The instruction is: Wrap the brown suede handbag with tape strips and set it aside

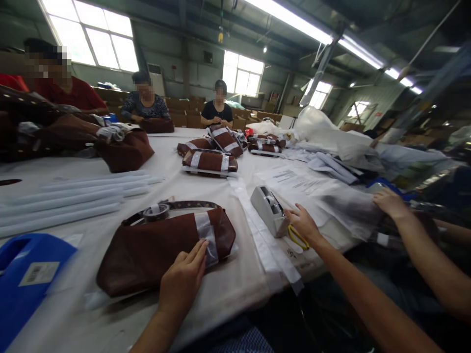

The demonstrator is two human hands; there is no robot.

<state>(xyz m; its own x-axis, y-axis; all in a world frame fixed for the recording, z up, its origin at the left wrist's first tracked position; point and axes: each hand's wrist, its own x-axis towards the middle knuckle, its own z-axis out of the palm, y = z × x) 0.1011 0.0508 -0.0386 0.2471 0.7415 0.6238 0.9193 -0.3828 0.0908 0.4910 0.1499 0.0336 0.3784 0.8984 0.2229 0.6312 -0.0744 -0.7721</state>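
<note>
A brown handbag lies on the white-covered table in front of me, its strap coiled along the top edge. My left hand rests flat on it, fingers stretched over a clear and white band wrapped round the bag. At a grey tape dispenser right of the bag is my right hand, fingers pinched together at its front cutting edge, where the tape comes off. The tape between the fingertips is hardly visible. Yellow-handled scissors lie just below the right hand.
A blue plastic object sits at the left front, near rolled white sheets. Wrapped brown bags are stacked beyond. Another person's hand works at the right beside plastic bags. Several people sit across the table.
</note>
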